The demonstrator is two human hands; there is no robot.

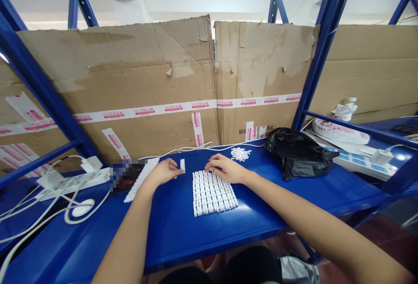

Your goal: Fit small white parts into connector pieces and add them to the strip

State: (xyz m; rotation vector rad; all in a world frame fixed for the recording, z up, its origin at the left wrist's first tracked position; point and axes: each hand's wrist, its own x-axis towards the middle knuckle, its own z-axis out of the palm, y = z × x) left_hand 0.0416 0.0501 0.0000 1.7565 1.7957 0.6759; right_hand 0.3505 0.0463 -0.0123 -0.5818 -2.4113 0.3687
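My left hand (167, 171) pinches the lower end of a small flat white strip (182, 166) between thumb and fingertips, just above the blue table. My right hand (226, 168) reaches over the far edge of a block of small white plastic pieces (214, 194) set in close rows. Its fingers are loosely bent and a little apart, with the tips at the top row. Nothing shows between them. Beside my left wrist lies a slanted sheet of white strips (141, 180), partly covered by my forearm. Beyond my right hand is a loose heap of tiny white pieces (241, 153).
A black plastic bag (297, 153) sits at the right back. White power strips (73, 183) with chargers and cables lie at the left, and another power strip (362, 162) at the right. Taped cardboard (146, 75) walls the back between blue metal posts (321, 49).
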